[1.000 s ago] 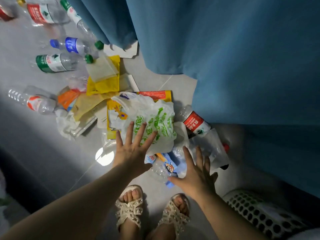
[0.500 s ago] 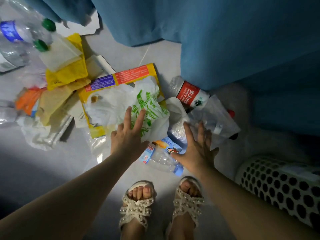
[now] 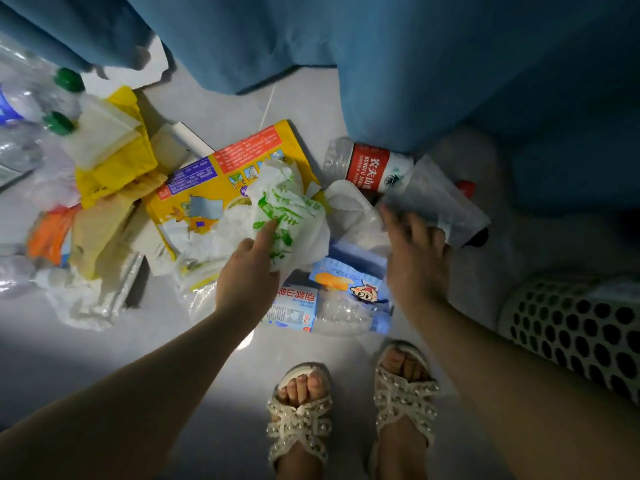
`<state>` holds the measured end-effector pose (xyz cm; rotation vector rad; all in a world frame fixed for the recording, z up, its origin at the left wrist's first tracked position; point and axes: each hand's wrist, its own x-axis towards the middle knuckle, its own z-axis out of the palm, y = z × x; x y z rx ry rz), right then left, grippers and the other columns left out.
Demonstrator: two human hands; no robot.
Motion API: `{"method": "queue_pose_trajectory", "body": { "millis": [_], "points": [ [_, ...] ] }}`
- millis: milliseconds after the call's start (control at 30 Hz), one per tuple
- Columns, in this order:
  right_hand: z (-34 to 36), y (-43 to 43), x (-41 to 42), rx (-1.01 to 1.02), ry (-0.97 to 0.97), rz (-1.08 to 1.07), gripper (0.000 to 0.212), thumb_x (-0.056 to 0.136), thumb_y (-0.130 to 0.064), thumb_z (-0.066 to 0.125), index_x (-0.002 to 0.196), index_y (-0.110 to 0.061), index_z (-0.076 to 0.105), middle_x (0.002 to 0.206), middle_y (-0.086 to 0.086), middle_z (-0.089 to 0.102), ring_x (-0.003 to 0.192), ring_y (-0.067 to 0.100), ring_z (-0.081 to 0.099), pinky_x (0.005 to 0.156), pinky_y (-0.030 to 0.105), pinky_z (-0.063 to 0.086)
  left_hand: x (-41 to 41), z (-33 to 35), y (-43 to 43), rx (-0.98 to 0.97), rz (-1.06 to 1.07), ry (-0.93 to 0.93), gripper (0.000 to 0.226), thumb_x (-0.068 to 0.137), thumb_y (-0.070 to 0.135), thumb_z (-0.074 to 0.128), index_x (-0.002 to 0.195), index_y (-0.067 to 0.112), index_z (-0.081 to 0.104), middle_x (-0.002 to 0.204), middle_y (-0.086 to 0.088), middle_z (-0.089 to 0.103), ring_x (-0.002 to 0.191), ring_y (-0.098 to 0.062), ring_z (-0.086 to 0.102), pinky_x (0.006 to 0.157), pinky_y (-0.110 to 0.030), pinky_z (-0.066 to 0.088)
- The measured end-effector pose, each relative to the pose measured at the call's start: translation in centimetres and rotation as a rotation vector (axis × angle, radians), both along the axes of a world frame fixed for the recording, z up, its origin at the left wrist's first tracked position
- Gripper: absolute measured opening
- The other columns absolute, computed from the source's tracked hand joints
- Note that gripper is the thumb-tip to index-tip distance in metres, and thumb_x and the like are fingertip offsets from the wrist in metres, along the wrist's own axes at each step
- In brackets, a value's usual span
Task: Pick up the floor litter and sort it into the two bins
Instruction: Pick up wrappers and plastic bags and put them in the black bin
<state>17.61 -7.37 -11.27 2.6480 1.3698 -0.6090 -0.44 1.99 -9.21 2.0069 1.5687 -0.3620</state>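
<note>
1. Two green-capped bottles (image 3: 69, 79) are seen far left on the floor (image 3: 104, 358), beside a yellow bag (image 3: 114, 168) and well apart from both hands.
2. Right of these a yellow packet (image 3: 225, 168) lies flat, its long axis running up to the right. A white bag (image 3: 287, 209) printed in green is bunched over its right end.
3. The left hand (image 3: 247, 271) is reached in from below, back upward, and the white bag is gripped. The fingers are curled into its folds and one digit is laid along the green print. The bag lies just ahead of this hand, so a plain upward lift is judged to be all that is needed.
4. Between the hands a crushed bottle (image 3: 332, 317) lies crosswise with a snack wrapper (image 3: 353, 285) on it, and is held by neither hand.
5. The right hand (image 3: 415, 268) is stretched forward, back upward, with the thumb spread left. Its fingers are bent onto the near edge of a clear plastic bag (image 3: 440, 199), which lies ahead and to the right, partly over a red-labelled bottle (image 3: 375, 168). Whether that grip is closed cannot be told.
6. A perforated white basket (image 3: 571, 323) stands far right, just beside the right forearm, so the right hand is nearer to it. No second bin is seen.
</note>
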Motion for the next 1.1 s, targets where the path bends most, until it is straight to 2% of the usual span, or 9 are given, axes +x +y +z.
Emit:
{"method": "queue_pose_trajectory", "body": {
  "millis": [167,300,467,600,667,733,800,967,1100],
  "points": [
    [-0.1,-0.1,0.1,0.162,-0.016,-0.073,0.04,0.072,0.004,0.067,0.11,-0.01,0.067,0.099,0.02,0.067,0.092,0.043,0.061,0.074,0.042,0.046,0.1,1.0,0.1,0.048,-0.038,-0.036,0.042,0.094,0.025,0.051,0.134,0.014,0.048,0.116,-0.013,0.058,0.104,-0.031,0.056,0.072,-0.031,0.043],
    [1.9,-1.0,-0.4,0.212,-0.092,-0.026,0.018,0.059,0.001,0.078,0.068,-0.007,0.066,0.059,0.016,0.063,0.054,0.035,0.06,0.052,0.028,0.04,-0.3,2.7,0.7,0.052,0.013,-0.033,0.034,0.094,0.025,0.051,0.123,0.008,0.055,0.111,-0.017,0.056,0.102,-0.035,0.054,0.073,-0.033,0.043],
    [6.1,-2.1,-0.7,0.274,-0.037,-0.121,0.007,0.074,-0.011,0.061,0.069,-0.007,0.065,0.063,0.018,0.063,0.059,0.037,0.061,0.051,0.033,0.046,-0.1,6.8,0.6,0.081,0.048,-0.058,0.041,0.092,0.033,0.054,0.121,0.005,0.057,0.116,-0.017,0.054,0.109,-0.034,0.049,0.083,-0.037,0.044],
    [11.2,-1.8,-0.7,0.229,0.161,-0.327,0.016,0.094,-0.014,0.051,0.102,-0.004,0.061,0.099,0.022,0.064,0.094,0.038,0.058,0.072,0.037,0.042,0.2,10.8,0.2,0.12,0.06,-0.126,0.041,0.085,0.032,0.065,0.108,-0.002,0.063,0.105,-0.02,0.052,0.105,-0.035,0.046,0.084,-0.034,0.037],
    [13.8,-2.0,-0.9,0.246,0.269,-0.425,0.019,0.096,-0.018,0.048,0.109,-0.006,0.055,0.105,0.018,0.062,0.097,0.035,0.057,0.068,0.03,0.034,0.6,13.2,-0.2,0.122,0.079,-0.188,0.037,0.082,0.025,0.069,0.105,-0.004,0.064,0.108,-0.019,0.051,0.108,-0.034,0.047,0.086,-0.029,0.036],
    [16.5,-2.3,-1.2,0.271,0.365,-0.533,0.02,0.097,-0.019,0.046,0.11,-0.005,0.051,0.104,0.013,0.06,0.096,0.031,0.057,0.066,0.024,0.028,1.4,15.8,-0.7,0.109,0.105,-0.257,0.037,0.081,0.017,0.069,0.11,-0.004,0.062,0.12,-0.017,0.051,0.115,-0.03,0.048,0.087,-0.018,0.032],
    [19.1,-2.7,-1.3,0.327,0.448,-0.641,0.018,0.097,-0.017,0.046,0.109,-0.003,0.05,0.098,0.009,0.056,0.093,0.029,0.055,0.064,0.022,0.025,2.3,18.3,-1.4,0.097,0.144,-0.306,0.033,0.082,0.01,0.066,0.112,-0.002,0.06,0.121,-0.016,0.053,0.112,-0.031,0.05,0.08,-0.018,0.032],
    [25.3,-5.5,-1.2,0.475,0.55,-0.893,0.003,0.095,-0.013,0.047,0.097,-0.012,0.045,0.087,0.0,0.051,0.081,0.019,0.048,0.06,0.022,0.024,5.3,24.5,-4.1,0.057,0.251,-0.381,0.019,0.083,0.0,0.056,0.098,0.011,0.052,0.085,-0.006,0.052,0.078,-0.026,0.046,0.057,-0.025,0.023],
    [29.6,-9.1,-0.1,0.584,0.577,-1.04,0.015,0.094,-0.014,0.047,0.081,-0.017,0.04,0.07,-0.005,0.047,0.066,0.016,0.047,0.061,0.024,0.028,8.6,28.8,-6.9,0.039,0.209,-0.51,0.02,0.087,0.001,0.055,0.091,0.014,0.042,0.074,-0.001,0.049,0.072,-0.024,0.045,0.058,-0.03,0.027]
  ]
}}
